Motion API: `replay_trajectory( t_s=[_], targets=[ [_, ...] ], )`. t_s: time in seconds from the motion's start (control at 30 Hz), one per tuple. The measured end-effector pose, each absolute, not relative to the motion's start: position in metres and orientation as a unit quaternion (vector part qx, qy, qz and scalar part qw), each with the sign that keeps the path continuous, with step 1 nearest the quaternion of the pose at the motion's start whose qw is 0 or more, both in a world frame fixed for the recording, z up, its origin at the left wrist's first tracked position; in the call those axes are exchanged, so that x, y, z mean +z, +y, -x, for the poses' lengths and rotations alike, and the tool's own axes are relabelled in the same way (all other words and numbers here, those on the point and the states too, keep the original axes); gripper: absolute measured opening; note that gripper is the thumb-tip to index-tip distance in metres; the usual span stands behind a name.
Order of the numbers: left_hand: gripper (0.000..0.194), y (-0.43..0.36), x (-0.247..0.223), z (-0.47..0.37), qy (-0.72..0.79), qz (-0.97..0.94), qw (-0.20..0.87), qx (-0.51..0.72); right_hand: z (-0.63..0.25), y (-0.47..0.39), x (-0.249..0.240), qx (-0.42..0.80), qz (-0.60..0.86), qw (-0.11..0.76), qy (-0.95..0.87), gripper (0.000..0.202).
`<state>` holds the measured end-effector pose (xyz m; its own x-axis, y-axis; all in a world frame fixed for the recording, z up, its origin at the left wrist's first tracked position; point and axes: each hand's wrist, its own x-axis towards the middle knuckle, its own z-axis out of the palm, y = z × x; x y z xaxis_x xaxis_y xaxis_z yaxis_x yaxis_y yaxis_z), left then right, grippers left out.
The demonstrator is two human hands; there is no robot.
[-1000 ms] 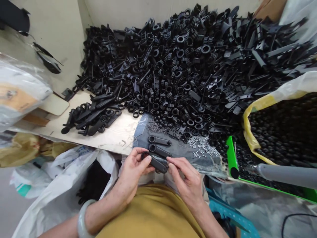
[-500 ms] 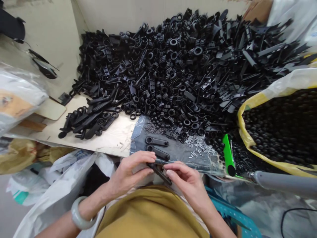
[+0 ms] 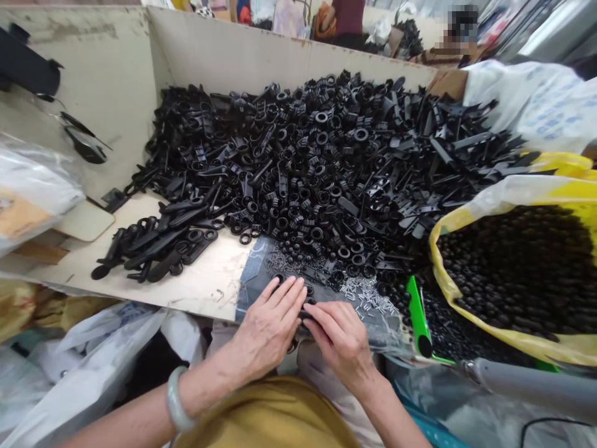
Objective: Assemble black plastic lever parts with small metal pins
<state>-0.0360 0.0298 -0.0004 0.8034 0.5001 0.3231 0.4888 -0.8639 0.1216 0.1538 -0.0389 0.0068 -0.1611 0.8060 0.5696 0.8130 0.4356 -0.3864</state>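
Observation:
My left hand (image 3: pixel 275 323) lies nearly flat over the front edge of the denim cloth (image 3: pixel 249 283), fingers stretched out and covering most of the black arm pieces there. Fingertips of my right hand (image 3: pixel 342 339) are pinched on the end of a black part (image 3: pixel 305 315), right beside my left fingers; much of that part is hidden. Small metal pins (image 3: pixel 366 292) lie scattered on the cloth past my right hand. Behind them rises a large heap of black plastic parts (image 3: pixel 321 168).
Long black pieces (image 3: pixel 163 242) are grouped on the board at left. To the right stand a green tool (image 3: pixel 418 317), a yellow-rimmed bag (image 3: pixel 448 280) of small black balls and a grey cylinder (image 3: pixel 527 382). White bags hang at lower left. A person is partly visible beyond the back panel.
The view has tilted up, showing the area behind the panel. My left hand has gone from gripping a black piece near my lap to lying flat on the cloth; my right hand has moved up beside it.

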Motion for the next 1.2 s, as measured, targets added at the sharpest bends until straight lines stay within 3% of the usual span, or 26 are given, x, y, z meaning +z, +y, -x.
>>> replay_trajectory(
  t_s=[0.23,0.47,0.53,0.63,0.77,0.9,1.03,1.2],
  targets=[
    [0.054,0.018,0.001,0.022,0.291,-0.938,0.007,0.189,-0.18,-0.006,0.035,0.051,0.597,0.415,-0.684,0.021],
    [0.053,0.023,0.011,0.029,0.294,-0.938,0.035,0.182,-0.179,0.063,0.029,-0.052,0.605,0.192,-0.771,0.017],
    [0.052,0.024,0.012,0.026,0.302,-0.932,0.055,0.19,-0.179,0.065,0.027,-0.056,0.608,0.17,-0.773,0.016],
    [0.042,0.027,0.01,0.018,0.328,-0.913,0.076,0.23,-0.183,0.054,0.031,0.026,0.607,0.257,-0.752,0.016],
    [0.036,0.029,0.002,0.011,0.334,-0.896,0.073,0.285,-0.186,0.023,0.042,0.267,0.586,0.415,-0.643,0.016],
    [0.037,0.029,-0.001,0.013,0.317,-0.898,0.085,0.292,-0.182,-0.004,0.042,0.407,0.571,0.465,-0.54,0.018],
    [0.038,0.03,0.0,0.014,0.316,-0.901,0.089,0.282,-0.179,-0.011,0.033,0.381,0.611,0.448,-0.529,0.025],
    [0.038,0.029,0.0,0.015,0.312,-0.906,0.083,0.275,-0.18,-0.005,0.031,0.239,0.622,0.37,-0.648,0.02]
  ],
)
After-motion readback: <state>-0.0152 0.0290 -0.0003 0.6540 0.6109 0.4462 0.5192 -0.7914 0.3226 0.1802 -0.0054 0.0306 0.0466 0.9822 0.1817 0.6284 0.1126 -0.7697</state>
